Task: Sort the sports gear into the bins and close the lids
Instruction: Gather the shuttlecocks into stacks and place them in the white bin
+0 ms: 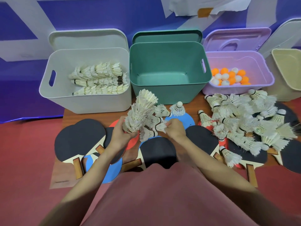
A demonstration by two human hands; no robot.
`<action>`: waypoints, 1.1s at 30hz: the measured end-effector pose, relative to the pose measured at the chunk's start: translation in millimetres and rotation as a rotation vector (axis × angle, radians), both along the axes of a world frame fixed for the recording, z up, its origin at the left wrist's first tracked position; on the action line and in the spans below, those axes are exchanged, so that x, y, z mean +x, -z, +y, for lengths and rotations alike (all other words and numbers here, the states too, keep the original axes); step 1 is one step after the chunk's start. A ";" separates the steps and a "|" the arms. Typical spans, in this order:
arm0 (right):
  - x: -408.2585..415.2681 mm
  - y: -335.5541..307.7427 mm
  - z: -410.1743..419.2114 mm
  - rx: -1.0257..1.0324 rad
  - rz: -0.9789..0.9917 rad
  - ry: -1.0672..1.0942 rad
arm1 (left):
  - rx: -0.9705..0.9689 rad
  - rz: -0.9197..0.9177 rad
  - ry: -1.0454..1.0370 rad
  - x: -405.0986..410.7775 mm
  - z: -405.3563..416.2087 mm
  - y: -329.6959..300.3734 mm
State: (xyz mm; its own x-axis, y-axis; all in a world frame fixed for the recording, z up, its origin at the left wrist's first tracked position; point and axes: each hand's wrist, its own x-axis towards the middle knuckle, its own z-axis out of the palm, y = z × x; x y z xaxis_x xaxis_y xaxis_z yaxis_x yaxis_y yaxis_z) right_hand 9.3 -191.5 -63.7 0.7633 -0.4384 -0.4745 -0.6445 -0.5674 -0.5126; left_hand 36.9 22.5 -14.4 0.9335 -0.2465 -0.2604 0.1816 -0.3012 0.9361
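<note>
My left hand (121,132) grips the base of a nested stack of white feather shuttlecocks (143,106) that leans up toward the bins. My right hand (175,128) pinches a single shuttlecock (160,126) just beside that stack. The white bin (48,88) at the left holds several rows of stacked shuttlecocks. The green bin (164,93) in the middle has nothing inside. The purple bin (267,74) at the right holds orange and white ping-pong balls (228,76). A loose heap of shuttlecocks (244,121) lies to the right on table-tennis paddles.
Black, red and blue paddles (81,137) cover the mat in front of the bins. All three lids stand open against the blue wall; the green lid (166,35) is upright behind its bin. A beige bin (288,69) sits at the far right. Red floor lies to the left.
</note>
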 end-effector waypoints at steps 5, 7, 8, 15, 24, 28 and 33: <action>0.2 -44.4 -28.4 -0.082 -0.275 0.064 | 0.077 -0.028 0.001 4.1 7.7 3.9; 3.6 -73.6 -34.7 -0.057 -0.561 0.138 | 0.081 -0.023 -0.002 2.6 7.3 5.6; 5.3 -88.4 -35.8 -0.045 -0.706 0.161 | 0.081 -0.020 -0.002 1.7 6.5 5.5; 13.9 -142.3 -19.5 -0.082 -0.910 -0.226 | 0.096 -0.009 0.032 7.2 -1.2 6.7; 16.4 -131.3 1.5 0.150 -0.865 -0.297 | 0.055 -0.008 0.010 12.2 8.3 1.2; 14.2 -123.9 11.2 0.225 -0.982 -0.067 | -0.042 -0.003 -0.074 2.7 11.7 -5.2; 13.6 -58.1 17.0 0.035 -0.562 -0.459 | -0.031 -0.016 -0.110 -5.7 25.6 1.0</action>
